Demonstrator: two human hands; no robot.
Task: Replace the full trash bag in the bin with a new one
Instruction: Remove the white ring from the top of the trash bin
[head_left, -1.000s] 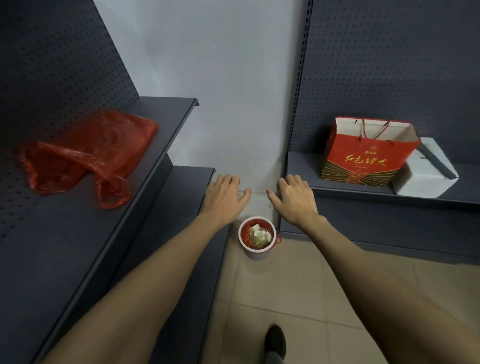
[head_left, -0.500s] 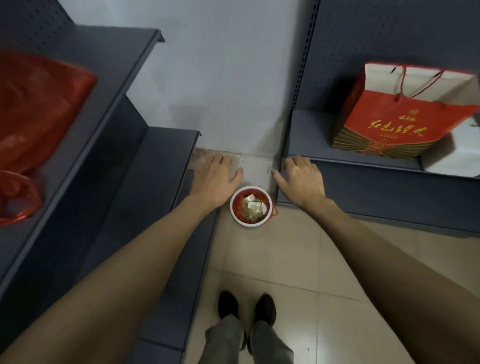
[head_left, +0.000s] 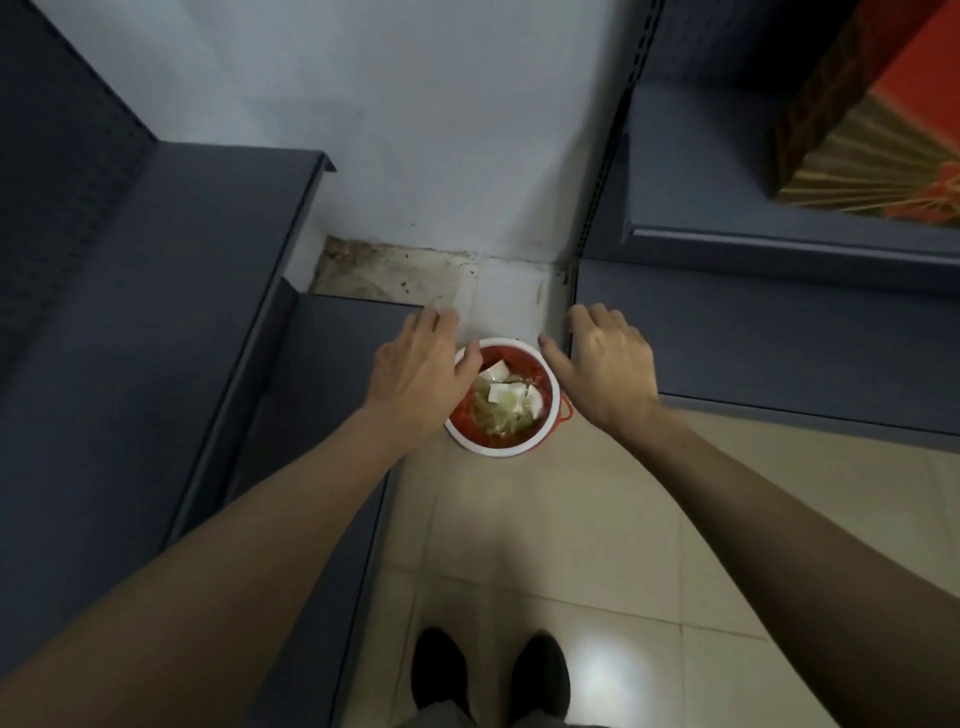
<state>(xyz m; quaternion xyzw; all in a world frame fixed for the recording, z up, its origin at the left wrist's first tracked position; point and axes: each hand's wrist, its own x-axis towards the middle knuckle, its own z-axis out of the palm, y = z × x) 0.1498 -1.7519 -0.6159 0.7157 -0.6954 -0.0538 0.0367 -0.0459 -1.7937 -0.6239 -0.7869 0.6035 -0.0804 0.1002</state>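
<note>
Red liner (head_left: 464, 422) sits full inside the white bin (head_left: 503, 451) at frame centre, left hand (head_left: 421, 379) and right hand (head_left: 608, 364) both released, flanking the rim; advise gathering the liner's edge evenly from both sides before lifting, to avoid spillage.

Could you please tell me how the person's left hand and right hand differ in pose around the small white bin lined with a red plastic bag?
The left hand overlaps the white bin's rim, thumb over the red bag; the right hand sits beside the rim, its thumb just short of it. Both are open, palms down, holding nothing.
</note>
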